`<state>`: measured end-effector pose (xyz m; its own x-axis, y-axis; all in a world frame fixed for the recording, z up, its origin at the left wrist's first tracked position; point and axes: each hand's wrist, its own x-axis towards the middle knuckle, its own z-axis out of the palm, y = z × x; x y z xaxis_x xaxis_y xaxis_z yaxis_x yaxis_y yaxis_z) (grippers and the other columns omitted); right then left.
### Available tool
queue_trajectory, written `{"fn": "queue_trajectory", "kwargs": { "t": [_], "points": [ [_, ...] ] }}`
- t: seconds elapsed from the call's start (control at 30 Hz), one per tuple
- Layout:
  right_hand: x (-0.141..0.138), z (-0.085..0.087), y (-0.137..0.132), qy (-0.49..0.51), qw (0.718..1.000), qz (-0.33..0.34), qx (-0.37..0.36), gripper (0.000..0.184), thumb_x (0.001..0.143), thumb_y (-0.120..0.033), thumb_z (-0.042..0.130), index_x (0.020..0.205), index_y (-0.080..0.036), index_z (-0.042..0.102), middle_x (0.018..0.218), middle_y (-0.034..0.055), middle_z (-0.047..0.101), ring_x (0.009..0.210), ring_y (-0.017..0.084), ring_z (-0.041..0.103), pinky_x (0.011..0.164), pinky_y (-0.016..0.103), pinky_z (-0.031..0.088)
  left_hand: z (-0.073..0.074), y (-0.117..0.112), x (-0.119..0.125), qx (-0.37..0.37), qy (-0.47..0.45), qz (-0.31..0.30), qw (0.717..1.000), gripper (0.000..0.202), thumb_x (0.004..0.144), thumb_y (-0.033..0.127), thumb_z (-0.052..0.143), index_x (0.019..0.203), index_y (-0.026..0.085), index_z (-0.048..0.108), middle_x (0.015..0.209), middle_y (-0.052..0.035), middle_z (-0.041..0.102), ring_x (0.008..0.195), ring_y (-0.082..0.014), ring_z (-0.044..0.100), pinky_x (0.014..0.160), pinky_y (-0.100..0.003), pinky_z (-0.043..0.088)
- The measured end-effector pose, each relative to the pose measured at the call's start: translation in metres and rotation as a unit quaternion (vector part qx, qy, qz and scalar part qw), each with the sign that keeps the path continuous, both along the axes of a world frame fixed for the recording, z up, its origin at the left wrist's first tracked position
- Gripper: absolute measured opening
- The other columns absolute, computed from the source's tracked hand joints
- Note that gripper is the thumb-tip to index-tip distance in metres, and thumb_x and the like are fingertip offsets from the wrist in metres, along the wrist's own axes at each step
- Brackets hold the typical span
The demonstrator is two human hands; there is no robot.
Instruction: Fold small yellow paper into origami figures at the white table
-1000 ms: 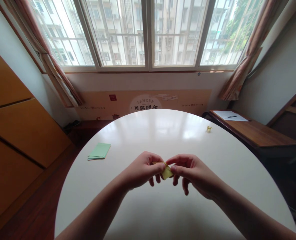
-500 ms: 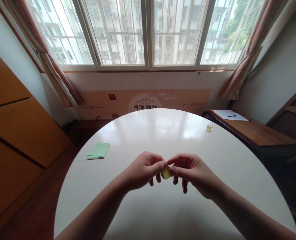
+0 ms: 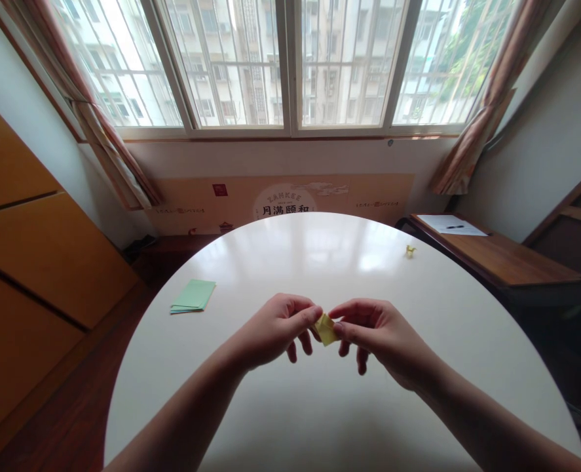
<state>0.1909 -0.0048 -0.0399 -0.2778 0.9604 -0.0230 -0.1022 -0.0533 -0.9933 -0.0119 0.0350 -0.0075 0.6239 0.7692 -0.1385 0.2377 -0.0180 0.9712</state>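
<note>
A small folded piece of yellow paper (image 3: 326, 329) is held just above the round white table (image 3: 251, 262), between both of my hands. My left hand (image 3: 275, 328) pinches its left edge with thumb and forefinger, the other fingers curled under. My right hand (image 3: 374, 334) pinches its right side in the same way. Most of the paper is hidden by my fingertips.
A thin stack of green paper sheets (image 3: 192, 296) lies at the table's left. A tiny folded yellow paper figure (image 3: 410, 250) stands at the far right. A wooden side desk (image 3: 506, 259) with a sheet and pen is at the right, wooden cabinets at the left.
The yellow paper has become more compact between my fingertips. Both hands have risen slightly and stayed pinched on it.
</note>
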Motion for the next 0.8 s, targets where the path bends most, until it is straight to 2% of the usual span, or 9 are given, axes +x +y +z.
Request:
{"fn": "queue_trajectory", "kwargs": {
  "t": [0.1,0.23,0.37,0.5,0.6,0.73,0.8],
  "points": [
    [0.000,-0.001,0.000,0.009,0.999,-0.032,0.016,0.029,0.078,-0.037,0.079,0.097,-0.016,0.073,0.078,0.0063,0.072,0.062,0.017,0.067,0.037,0.018,0.050,0.000,0.001,0.001,-0.042,-0.048,0.047,0.997,0.033,0.087,0.044,0.063,0.083,0.012,0.067,0.073,-0.0042,0.064,0.061,-0.0131,0.062,0.040,-0.015,0.045],
    [-0.003,-0.004,0.001,0.020,0.996,-0.072,0.045,0.031,0.079,-0.039,0.079,0.100,-0.017,0.072,0.076,0.0055,0.071,0.064,0.018,0.068,0.039,0.019,0.052,-0.002,-0.002,0.005,-0.114,-0.096,0.089,0.985,0.026,0.077,0.036,0.076,0.087,0.013,0.070,0.080,-0.0046,0.065,0.067,-0.0132,0.062,0.039,-0.014,0.044],
    [-0.006,-0.007,-0.001,0.013,0.992,-0.098,0.075,0.033,0.080,-0.040,0.077,0.103,-0.018,0.070,0.073,0.0047,0.071,0.065,0.019,0.069,0.039,0.020,0.052,-0.004,-0.006,0.010,-0.144,-0.115,0.126,0.975,0.021,0.076,0.031,0.076,0.085,0.013,0.071,0.082,-0.0055,0.066,0.067,-0.0119,0.060,0.041,-0.013,0.043],
    [-0.008,-0.007,-0.003,-0.015,0.993,-0.086,0.076,0.033,0.082,-0.042,0.075,0.103,-0.018,0.070,0.079,0.0075,0.074,0.070,0.022,0.071,0.040,0.019,0.051,-0.004,-0.008,0.012,-0.130,-0.109,0.141,0.975,0.017,0.079,0.030,0.072,0.082,0.013,0.071,0.077,-0.0051,0.065,0.067,-0.0121,0.057,0.042,-0.014,0.042],
    [-0.007,-0.005,-0.003,-0.024,0.994,-0.077,0.067,0.030,0.084,-0.044,0.072,0.096,-0.016,0.071,0.084,0.0099,0.074,0.075,0.023,0.072,0.040,0.019,0.050,-0.003,-0.008,0.013,-0.095,-0.076,0.152,0.981,0.018,0.078,0.030,0.071,0.079,0.012,0.071,0.074,-0.0058,0.066,0.065,-0.0130,0.057,0.042,-0.015,0.042],
    [-0.007,-0.004,-0.001,-0.011,0.997,-0.060,0.037,0.030,0.083,-0.044,0.073,0.091,-0.015,0.073,0.084,0.0111,0.074,0.077,0.023,0.070,0.040,0.019,0.050,0.000,-0.010,0.015,-0.031,-0.035,0.149,0.988,0.018,0.076,0.029,0.069,0.076,0.011,0.070,0.072,-0.0079,0.067,0.065,-0.0148,0.057,0.042,-0.017,0.043],
    [-0.007,-0.005,0.000,0.006,0.999,-0.051,0.015,0.029,0.082,-0.043,0.074,0.091,-0.015,0.074,0.082,0.0110,0.074,0.076,0.023,0.070,0.040,0.018,0.049,0.001,-0.011,0.016,-0.022,-0.038,0.145,0.988,0.018,0.076,0.029,0.068,0.075,0.011,0.070,0.070,-0.0072,0.067,0.065,-0.0151,0.058,0.043,-0.017,0.043]
  ]
}}
